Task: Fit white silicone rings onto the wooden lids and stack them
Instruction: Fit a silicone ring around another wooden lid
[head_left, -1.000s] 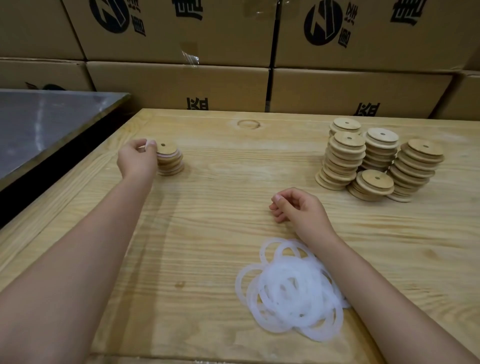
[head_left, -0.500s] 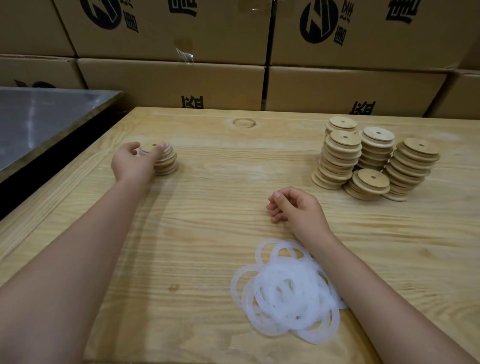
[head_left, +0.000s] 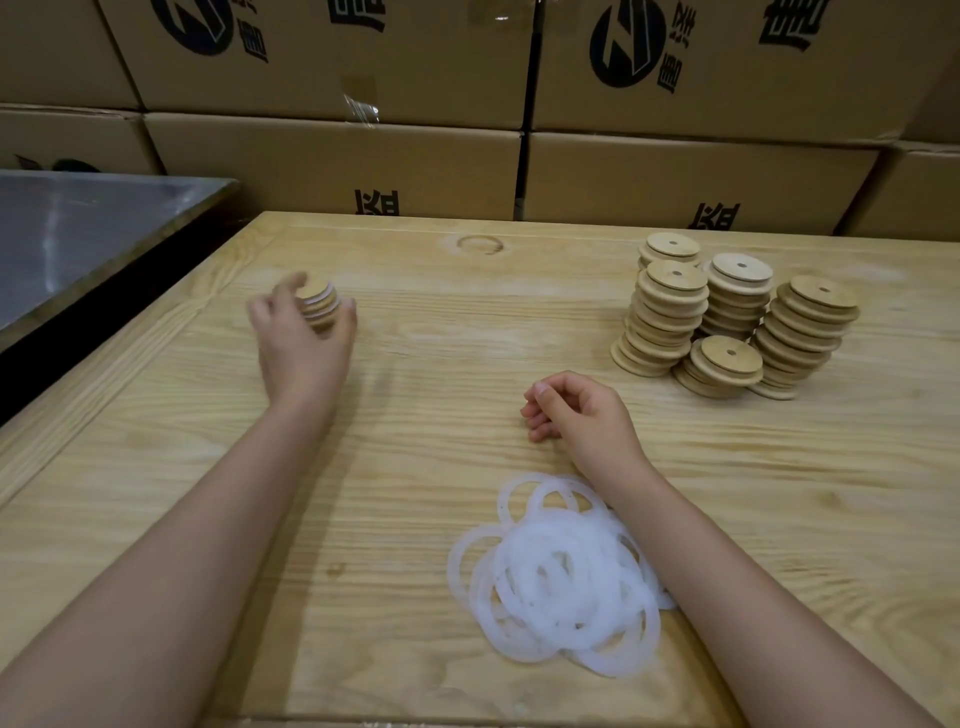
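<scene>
A short stack of wooden lids with white rings (head_left: 320, 305) stands on the wooden table (head_left: 415, 364) at the left. My left hand (head_left: 304, 343) is blurred just in front of it, with thumb and fingers spread on either side of the stack and no clear grip. My right hand (head_left: 584, 413) rests on the table mid-right, its fingers loosely curled with nothing in them. A loose pile of white silicone rings (head_left: 561, 569) lies close to me, beside my right forearm. Several stacks of bare wooden lids (head_left: 727, 317) stand at the far right.
Stacked cardboard boxes (head_left: 332, 166) form a wall right behind the table's far edge. A grey metal surface (head_left: 78, 234) lies to the left, separated from the wooden table by a dark gap (head_left: 104, 322).
My left hand has loosened from the ringed stack, and its fingers have spread. The right hand has stayed in place. The view has shifted slightly.
</scene>
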